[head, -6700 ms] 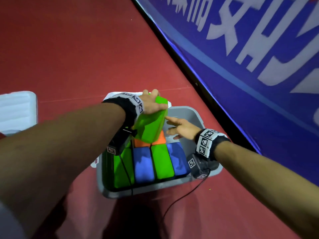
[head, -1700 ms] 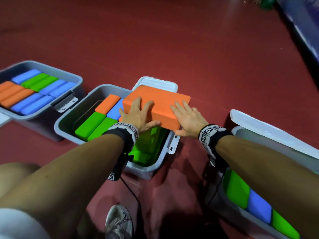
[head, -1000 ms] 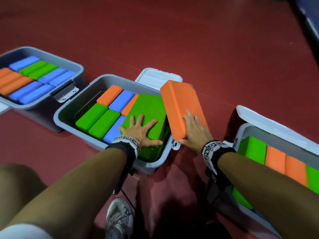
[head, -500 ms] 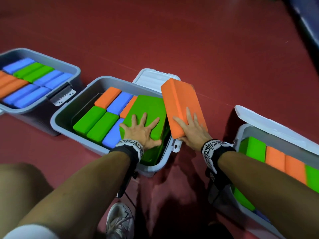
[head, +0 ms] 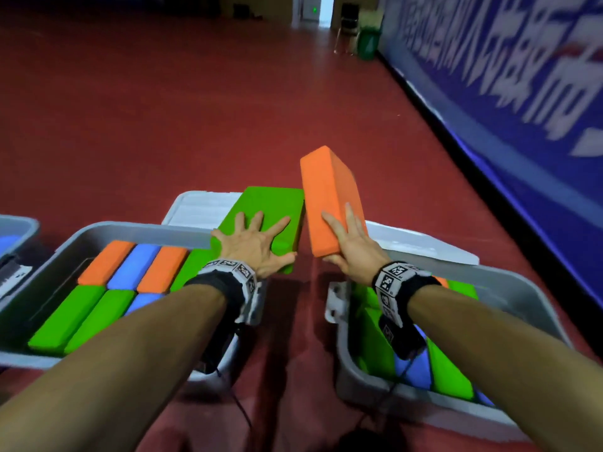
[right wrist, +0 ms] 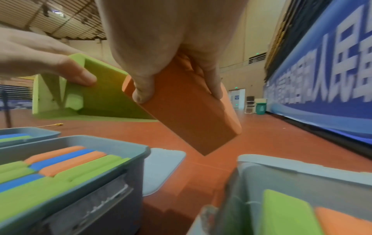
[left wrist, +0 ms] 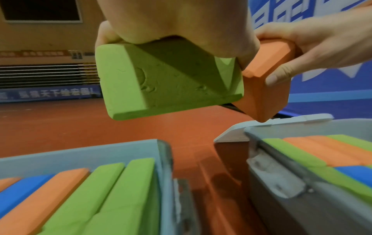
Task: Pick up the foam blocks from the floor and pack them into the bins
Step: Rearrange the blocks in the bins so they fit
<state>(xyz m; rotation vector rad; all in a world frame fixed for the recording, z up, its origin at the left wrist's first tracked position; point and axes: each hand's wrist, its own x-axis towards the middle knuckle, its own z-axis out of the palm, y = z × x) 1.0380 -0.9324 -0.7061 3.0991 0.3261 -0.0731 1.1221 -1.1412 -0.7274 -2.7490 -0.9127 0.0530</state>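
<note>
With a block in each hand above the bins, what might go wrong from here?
1. The left hand holds the green block by one end only, so it may slip.
2. The orange block in the right hand touches the green one; they may jostle.
3. The middle bin already looks packed.

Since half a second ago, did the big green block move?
Yes. The big green block came up out of the middle bin, gripped by the left hand.

At frame centre the right hand (right wrist: 171, 52) grips an orange block (right wrist: 187, 114), tilted down toward lower right. From the upper left the left hand (right wrist: 40, 52) holds a green block (right wrist: 104, 98). Grey bins (right wrist: 112, 151) of blocks fill both lower corners.
</note>
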